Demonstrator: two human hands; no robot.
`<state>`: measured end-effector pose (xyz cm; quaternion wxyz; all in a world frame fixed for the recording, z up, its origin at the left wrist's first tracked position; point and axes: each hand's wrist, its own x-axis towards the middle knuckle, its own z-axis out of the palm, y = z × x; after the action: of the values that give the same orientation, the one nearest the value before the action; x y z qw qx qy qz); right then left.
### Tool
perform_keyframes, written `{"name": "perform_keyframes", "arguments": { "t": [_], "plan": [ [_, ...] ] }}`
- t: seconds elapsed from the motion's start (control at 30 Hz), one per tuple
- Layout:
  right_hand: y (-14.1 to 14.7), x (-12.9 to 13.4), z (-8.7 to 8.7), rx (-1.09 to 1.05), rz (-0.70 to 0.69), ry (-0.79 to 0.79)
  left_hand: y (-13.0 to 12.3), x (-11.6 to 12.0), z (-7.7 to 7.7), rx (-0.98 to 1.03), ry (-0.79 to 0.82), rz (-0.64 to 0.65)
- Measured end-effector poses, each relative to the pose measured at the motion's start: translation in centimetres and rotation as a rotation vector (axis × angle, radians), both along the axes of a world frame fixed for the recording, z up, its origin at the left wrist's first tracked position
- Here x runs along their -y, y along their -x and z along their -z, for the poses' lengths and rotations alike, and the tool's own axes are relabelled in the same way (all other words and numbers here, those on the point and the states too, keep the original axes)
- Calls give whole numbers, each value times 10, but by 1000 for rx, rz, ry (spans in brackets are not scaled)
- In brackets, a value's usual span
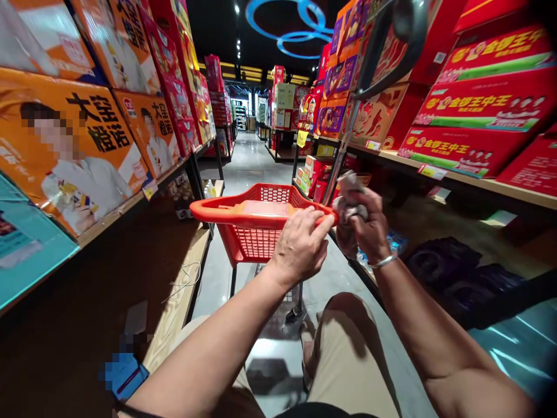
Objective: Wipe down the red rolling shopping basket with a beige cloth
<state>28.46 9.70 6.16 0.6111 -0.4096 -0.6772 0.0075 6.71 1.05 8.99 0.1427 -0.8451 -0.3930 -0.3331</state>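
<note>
A red plastic shopping cart [256,242] stands right in front of me in the aisle. My left hand [302,241] lies over its handle [230,216], near the right end, with the fingers bent across the bar. Beside that end, my right hand [369,226] is closed round a crumpled greyish cloth [348,200]. The cloth touches or nearly touches the right corner of the handle; I cannot tell which. A silver bracelet [385,260] circles my right wrist.
Shelves of orange boxes [65,151] line the left side. Red boxes [470,113] are stacked on the right shelf. A metal pole with a black loop handle [374,87] rises close by on the right. Tiled floor [252,157] runs ahead between the shelves.
</note>
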Motion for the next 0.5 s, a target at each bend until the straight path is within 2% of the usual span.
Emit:
{"name": "perform_keyframes", "arguments": {
  "t": [0.07,0.17,0.3,0.4,0.5],
  "plan": [
    [9,-3,-6,12,-143,77,-6,-11,-1,-6,52,-100],
    [17,-11,3,-136,-307,254,-6,-22,5,-25,117,-169],
    [27,-20,18,-299,-330,434,10,-22,11,29,79,-193],
    [39,-25,13,-399,-259,405,30,-17,11,75,55,-182],
    [58,-29,-4,-497,-260,235,52,-12,9,121,63,-181]
  ]
}}
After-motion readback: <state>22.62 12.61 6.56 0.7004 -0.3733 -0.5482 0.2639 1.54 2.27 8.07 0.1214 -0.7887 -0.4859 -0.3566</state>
